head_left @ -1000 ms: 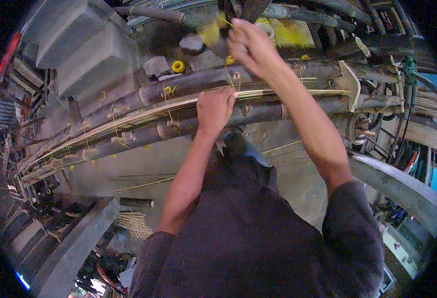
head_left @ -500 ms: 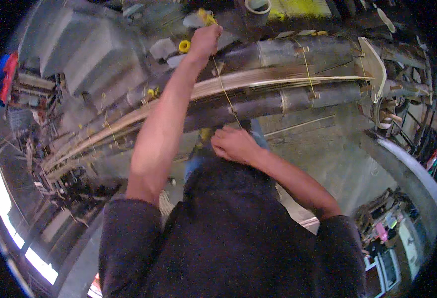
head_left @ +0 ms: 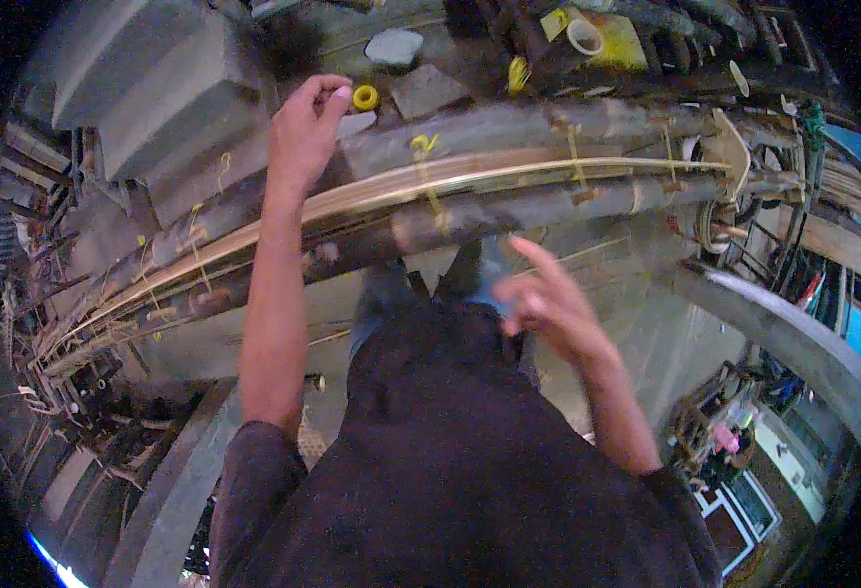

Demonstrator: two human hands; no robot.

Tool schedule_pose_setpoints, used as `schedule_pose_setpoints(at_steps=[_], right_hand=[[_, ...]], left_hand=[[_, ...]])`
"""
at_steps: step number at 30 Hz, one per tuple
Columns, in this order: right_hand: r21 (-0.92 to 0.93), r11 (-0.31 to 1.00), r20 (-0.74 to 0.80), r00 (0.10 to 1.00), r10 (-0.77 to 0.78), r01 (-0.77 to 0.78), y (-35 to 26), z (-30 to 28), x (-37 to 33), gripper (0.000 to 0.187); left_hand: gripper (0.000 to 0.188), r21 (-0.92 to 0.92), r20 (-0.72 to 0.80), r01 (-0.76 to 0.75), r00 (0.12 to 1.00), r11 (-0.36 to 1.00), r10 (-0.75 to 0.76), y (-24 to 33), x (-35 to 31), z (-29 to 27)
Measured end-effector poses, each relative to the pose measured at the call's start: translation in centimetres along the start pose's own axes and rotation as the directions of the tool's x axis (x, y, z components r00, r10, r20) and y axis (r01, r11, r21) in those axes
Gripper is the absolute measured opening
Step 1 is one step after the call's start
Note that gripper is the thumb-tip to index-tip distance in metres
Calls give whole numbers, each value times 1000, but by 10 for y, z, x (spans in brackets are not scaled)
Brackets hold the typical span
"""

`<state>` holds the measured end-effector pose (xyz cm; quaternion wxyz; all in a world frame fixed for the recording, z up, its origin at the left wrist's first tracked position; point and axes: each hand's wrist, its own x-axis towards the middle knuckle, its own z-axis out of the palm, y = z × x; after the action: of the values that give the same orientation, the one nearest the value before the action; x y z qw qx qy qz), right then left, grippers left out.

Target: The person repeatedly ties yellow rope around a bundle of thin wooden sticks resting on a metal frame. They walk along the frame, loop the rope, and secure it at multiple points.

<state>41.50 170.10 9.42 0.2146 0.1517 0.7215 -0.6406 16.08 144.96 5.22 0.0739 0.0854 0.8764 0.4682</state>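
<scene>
My left hand (head_left: 307,125) is over the far side of the long rig, its fingers bent in toward the thumb; whatever they may hold is hidden. Just right of its fingertips sits a yellow ring (head_left: 365,97), like a tape roll. My right hand (head_left: 556,306), blurred, is in front of my lap with the index finger stretched out and no object visible in it. Between two dark pipes (head_left: 489,213) runs a curved bundle of thin pale strips (head_left: 372,196). Yellow string (head_left: 424,147) ties cross it, one with loose ends near the middle.
A pale shaped board (head_left: 731,147) stands at the rig's right end. Beyond the rig are a pale flat piece (head_left: 394,46), a yellow string bundle (head_left: 519,73) and a white cup-like container (head_left: 584,37). Large grey stepped blocks (head_left: 156,88) rise at the far left.
My left hand has come nearer and left, away from the raised yellow string. My right hand has let go of the string and moved right. The middle tie now lies across the bundle.
</scene>
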Motion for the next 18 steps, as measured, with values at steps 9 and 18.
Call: schedule_pose_setpoints(at_steps=[9, 18], right_hand=[[-707, 474, 278, 822, -497, 525, -165, 35, 62, 13], [-845, 448, 126, 922, -366, 293, -59, 40, 292, 46]], left_hand=[[32, 268, 294, -210, 947, 940, 128, 1, -111, 43], [27, 449, 145, -360, 932, 818, 331, -8, -99, 74]])
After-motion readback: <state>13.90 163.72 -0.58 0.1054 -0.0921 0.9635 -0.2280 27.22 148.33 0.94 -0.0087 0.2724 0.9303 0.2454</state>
